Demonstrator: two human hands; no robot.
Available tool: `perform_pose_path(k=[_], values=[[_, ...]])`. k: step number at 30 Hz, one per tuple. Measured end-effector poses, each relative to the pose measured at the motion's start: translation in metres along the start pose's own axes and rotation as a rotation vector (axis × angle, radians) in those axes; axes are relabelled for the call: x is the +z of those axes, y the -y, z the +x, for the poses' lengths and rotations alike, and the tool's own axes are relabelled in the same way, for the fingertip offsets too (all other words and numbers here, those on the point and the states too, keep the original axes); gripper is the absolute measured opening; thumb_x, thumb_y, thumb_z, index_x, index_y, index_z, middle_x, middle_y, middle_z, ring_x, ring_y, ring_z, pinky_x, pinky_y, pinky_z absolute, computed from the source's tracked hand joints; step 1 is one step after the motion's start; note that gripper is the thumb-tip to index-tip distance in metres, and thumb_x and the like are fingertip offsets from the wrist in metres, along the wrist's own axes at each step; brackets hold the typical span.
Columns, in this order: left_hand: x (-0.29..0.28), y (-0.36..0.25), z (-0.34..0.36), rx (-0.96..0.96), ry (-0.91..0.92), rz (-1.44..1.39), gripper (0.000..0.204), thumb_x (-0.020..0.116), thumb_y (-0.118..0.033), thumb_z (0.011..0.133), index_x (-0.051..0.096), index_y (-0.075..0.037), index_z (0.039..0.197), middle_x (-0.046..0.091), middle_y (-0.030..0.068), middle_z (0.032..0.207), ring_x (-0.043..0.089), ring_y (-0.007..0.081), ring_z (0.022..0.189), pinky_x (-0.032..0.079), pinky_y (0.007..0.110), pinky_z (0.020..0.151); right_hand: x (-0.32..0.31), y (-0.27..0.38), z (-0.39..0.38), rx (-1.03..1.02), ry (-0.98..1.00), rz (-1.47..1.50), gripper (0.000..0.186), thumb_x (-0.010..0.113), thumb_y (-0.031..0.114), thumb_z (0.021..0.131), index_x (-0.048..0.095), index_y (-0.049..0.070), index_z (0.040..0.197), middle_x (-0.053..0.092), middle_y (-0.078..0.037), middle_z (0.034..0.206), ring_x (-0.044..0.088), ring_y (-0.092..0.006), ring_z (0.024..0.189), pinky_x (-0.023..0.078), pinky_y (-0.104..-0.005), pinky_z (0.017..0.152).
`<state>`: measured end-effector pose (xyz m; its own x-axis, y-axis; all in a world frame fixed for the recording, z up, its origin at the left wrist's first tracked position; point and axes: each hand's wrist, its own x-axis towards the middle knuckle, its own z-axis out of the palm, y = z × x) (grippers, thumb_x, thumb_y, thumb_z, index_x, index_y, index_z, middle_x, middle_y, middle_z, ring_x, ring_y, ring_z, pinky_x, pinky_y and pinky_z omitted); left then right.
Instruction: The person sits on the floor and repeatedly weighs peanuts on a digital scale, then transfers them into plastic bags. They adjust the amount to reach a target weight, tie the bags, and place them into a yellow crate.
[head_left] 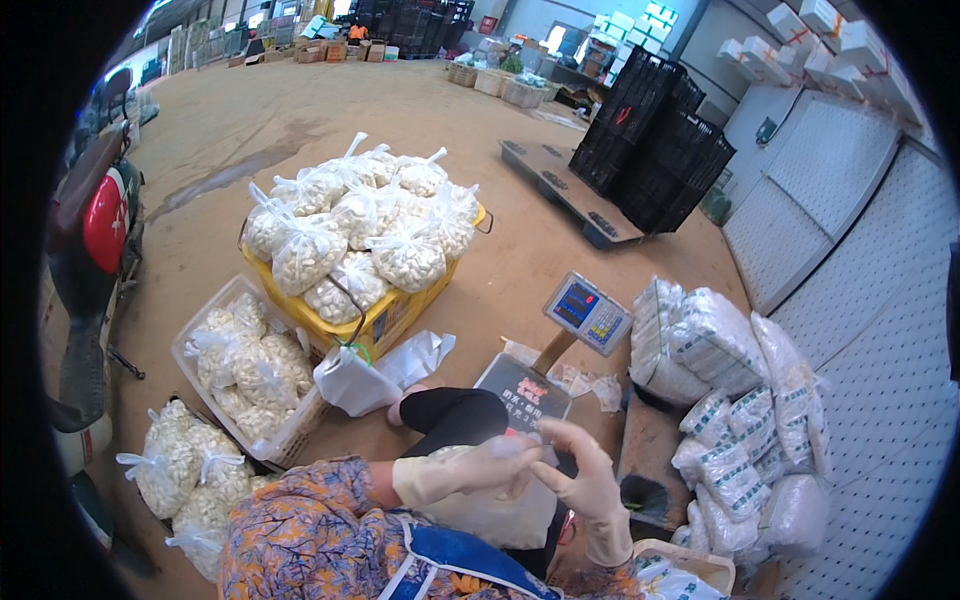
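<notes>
Your left hand (468, 472), in a cream rubber glove, has its fingers closed on the thin upper part of a translucent whitish plastic bag (492, 517). This bag lies over your lap, near the lower edge of the grey platform scale (548, 402). Your right hand (588, 484), in the same kind of glove, is just beside the left fingertips, with its forefinger and thumb bent; whether plastic is between them, I cannot tell.

At the far right corner of the scale's platform, a tilted blue and grey display panel (590, 312) stands on its post. To the left of the scale is a yellow plastic crate (408, 318), heaped above its rim with knotted clear bags (408, 262) of small cream-white pieces. A white plastic bag (352, 383) hangs by the crate's near corner. Beside it, a white rectangular plastic crate (300, 425) carries similar bags inside its walls, and more of them (170, 470) are near its left near corner. On your right, wrapped clear plastic packages (715, 345) are piled near the wall (880, 400).
</notes>
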<state>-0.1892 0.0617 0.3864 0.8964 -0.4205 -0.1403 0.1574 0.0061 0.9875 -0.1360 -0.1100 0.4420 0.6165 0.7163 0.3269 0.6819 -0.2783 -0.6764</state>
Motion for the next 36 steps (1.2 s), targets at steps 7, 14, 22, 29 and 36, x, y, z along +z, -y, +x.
perform_pose_path(k=[7, 14, 22, 29, 36], values=[[0.011, 0.015, 0.011, 0.11, -0.146, -0.27, 0.031, 0.04, -0.036, 0.095, 0.052, -0.009, 0.104, 0.058, 0.0043, 0.065, 0.049, 0.0085, 0.048, 0.039, 0.021, 0.044, 0.021, -0.023, -0.021, 0.193, -0.191, 0.038, 0.014, 0.072, 0.007, 0.073, 0.06, 0.003, 0.079, 0.059, -0.004, 0.072, 0.056, -0.0108, 0.062, 0.045, -0.0243, 0.056], [0.002, 0.017, 0.011, 0.027, -0.011, -0.177, 0.029, 0.053, -0.024, 0.089, 0.056, -0.006, 0.112, 0.059, 0.0002, 0.08, 0.053, 0.007, 0.065, 0.043, 0.022, 0.056, 0.019, -0.008, -0.038, 0.07, -0.014, 0.35, 0.006, 0.063, 0.0, 0.079, 0.059, 0.002, 0.083, 0.063, -0.007, 0.078, 0.059, -0.0121, 0.071, 0.047, -0.0235, 0.064], [0.007, 0.007, 0.02, 0.702, -0.398, 0.929, 0.027, 0.058, -0.004, 0.073, 0.058, -0.007, 0.099, 0.064, 0.01, 0.095, 0.062, 0.0283, 0.073, 0.05, 0.037, 0.063, 0.051, -0.085, -0.057, 0.338, 0.068, 0.463, 0.037, 0.041, 0.034, 0.096, 0.057, 0.003, 0.107, 0.057, -0.001, 0.095, 0.051, -0.0098, 0.086, 0.041, -0.0231, 0.078], [0.011, -0.012, 0.025, 0.891, -0.398, 1.216, 0.014, 0.062, -0.016, 0.067, 0.058, -0.007, 0.076, 0.059, 0.0078, 0.075, 0.059, 0.027, 0.064, 0.046, 0.037, 0.056, 0.034, -0.063, -0.041, 0.475, -0.149, 0.713, 0.03, 0.053, 0.029, 0.091, 0.056, 0.004, 0.074, 0.051, 0.003, 0.066, 0.045, -0.0073, 0.059, 0.037, -0.0225, 0.055], [-0.007, 0.019, -0.014, 0.398, -0.105, 1.251, 0.018, 0.064, -0.023, 0.068, 0.06, -0.007, 0.075, 0.061, 0.0112, 0.075, 0.06, 0.0311, 0.068, 0.047, 0.042, 0.059, 0.038, -0.124, -0.062, 0.526, -0.252, 0.335, 0.027, 0.05, 0.015, 0.09, 0.055, 0.003, 0.066, 0.048, 0.002, 0.06, 0.043, -0.0057, 0.057, 0.036, -0.0233, 0.052]])
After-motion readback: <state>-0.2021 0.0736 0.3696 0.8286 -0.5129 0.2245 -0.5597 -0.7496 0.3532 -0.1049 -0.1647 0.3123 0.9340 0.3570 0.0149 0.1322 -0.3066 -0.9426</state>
